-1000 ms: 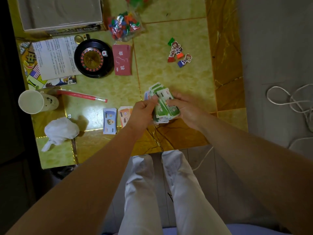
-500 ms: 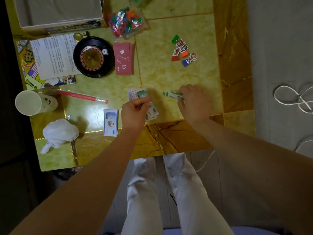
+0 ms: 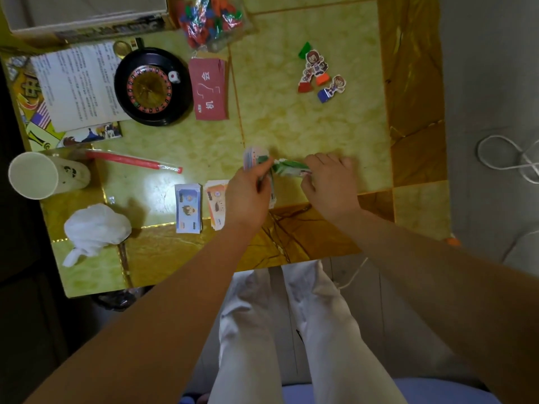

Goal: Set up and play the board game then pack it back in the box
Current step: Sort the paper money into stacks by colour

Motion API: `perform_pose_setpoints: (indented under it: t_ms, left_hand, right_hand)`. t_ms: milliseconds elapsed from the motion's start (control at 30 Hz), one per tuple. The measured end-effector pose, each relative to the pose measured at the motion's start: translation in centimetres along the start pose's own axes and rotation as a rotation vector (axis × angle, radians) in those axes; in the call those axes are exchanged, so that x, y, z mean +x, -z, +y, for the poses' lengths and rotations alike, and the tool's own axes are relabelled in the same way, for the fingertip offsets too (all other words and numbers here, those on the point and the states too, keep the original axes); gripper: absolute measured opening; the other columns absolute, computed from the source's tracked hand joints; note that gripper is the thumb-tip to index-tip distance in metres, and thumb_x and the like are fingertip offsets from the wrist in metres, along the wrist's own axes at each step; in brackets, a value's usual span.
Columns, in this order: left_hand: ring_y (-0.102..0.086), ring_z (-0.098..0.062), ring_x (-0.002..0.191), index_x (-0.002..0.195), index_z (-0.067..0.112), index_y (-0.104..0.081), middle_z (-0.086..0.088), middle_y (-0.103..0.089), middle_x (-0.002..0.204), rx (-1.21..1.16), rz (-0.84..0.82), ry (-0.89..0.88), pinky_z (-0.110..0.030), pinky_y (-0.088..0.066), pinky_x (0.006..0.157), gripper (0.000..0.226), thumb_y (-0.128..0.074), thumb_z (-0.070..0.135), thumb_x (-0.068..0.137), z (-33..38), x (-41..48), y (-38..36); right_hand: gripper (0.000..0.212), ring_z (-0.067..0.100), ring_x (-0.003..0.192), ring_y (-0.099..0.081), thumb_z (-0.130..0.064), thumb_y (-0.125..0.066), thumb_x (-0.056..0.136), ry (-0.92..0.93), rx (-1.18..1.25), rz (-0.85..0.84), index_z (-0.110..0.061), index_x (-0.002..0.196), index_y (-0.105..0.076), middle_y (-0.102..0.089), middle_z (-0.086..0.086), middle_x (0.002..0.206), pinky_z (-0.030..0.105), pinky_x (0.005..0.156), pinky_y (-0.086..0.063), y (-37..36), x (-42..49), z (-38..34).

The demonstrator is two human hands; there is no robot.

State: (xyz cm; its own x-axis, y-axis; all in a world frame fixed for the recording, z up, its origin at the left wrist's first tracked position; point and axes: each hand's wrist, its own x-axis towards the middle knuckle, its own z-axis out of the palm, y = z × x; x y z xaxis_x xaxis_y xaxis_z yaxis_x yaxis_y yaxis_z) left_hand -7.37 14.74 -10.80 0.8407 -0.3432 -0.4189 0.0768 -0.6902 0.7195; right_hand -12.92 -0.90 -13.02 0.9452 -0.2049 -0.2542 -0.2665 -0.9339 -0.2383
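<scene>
– Head view: why do blue notes and orange notes lie piled at nine o'clock of the left hand?
– Sorting by colour, I judge. Its fingers pinch the mixed wad; at three o'clock the right hand curls its fingers round green notes, likely bound for a third pile on the counter.

Fanned play-money stack in the left hand — green notes, perhaps a few, under the right hand

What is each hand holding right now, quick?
Left hand: closed, gripping a stack of play money.
Right hand: closed, pinching green bills.
</scene>
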Motion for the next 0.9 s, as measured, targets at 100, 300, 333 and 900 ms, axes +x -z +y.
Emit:
perform_pose_setpoints:
  t_ms: [100,300,333,900]
  left_hand:
    - [-0.035,-0.006,0.051,0.137,0.03,-0.051,0.002,-0.039,0.068,0.119,-0.05,-0.059,-0.015,-0.023,0.047,0.041,-0.044,0.015,0.1,0.2,0.2,-0.7]
    - [-0.053,-0.024,0.071,0.141,0.028,-0.047,-0.016,-0.051,0.089,0.089,-0.056,-0.003,-0.022,-0.033,0.059,0.044,-0.044,0.012,0.099,0.5,0.3,-0.8]
    - [-0.051,-0.017,0.066,0.139,0.028,-0.049,-0.011,-0.048,0.085,0.05,-0.013,0.021,-0.017,-0.033,0.057,0.043,-0.045,0.012,0.099,0.4,0.3,-0.6]
    - [-0.04,-0.008,0.064,0.141,0.032,-0.047,-0.003,-0.043,0.085,0.037,-0.055,-0.062,-0.005,-0.034,0.056,0.048,-0.045,0.011,0.098,0.0,1.3,-2.5]
  right_hand:
    - [0.016,0.031,0.094,-0.056,-0.016,-0.053,0.089,-0.028,0.029,-0.035,-0.009,0.101,-0.061,-0.063,0.009,0.094,0.039,0.08,-0.031,0.1,0.2,-0.5]
    - [0.02,0.027,0.108,-0.051,-0.016,-0.048,0.094,-0.08,0.101,-0.108,-0.011,0.111,-0.056,-0.061,0.006,0.108,0.038,0.088,-0.029,0.6,0.8,-1.1]
    - [0.02,0.026,0.109,-0.05,-0.015,-0.048,0.094,-0.119,0.168,-0.103,-0.01,0.112,-0.056,-0.06,0.006,0.109,0.037,0.09,-0.028,0.9,1.0,-1.2]
    - [0.022,0.022,0.103,-0.055,-0.023,-0.052,0.079,-0.471,0.916,-0.001,-0.045,0.076,-0.054,-0.058,-0.025,0.082,0.058,0.096,-0.04,-0.1,1.9,-2.3]
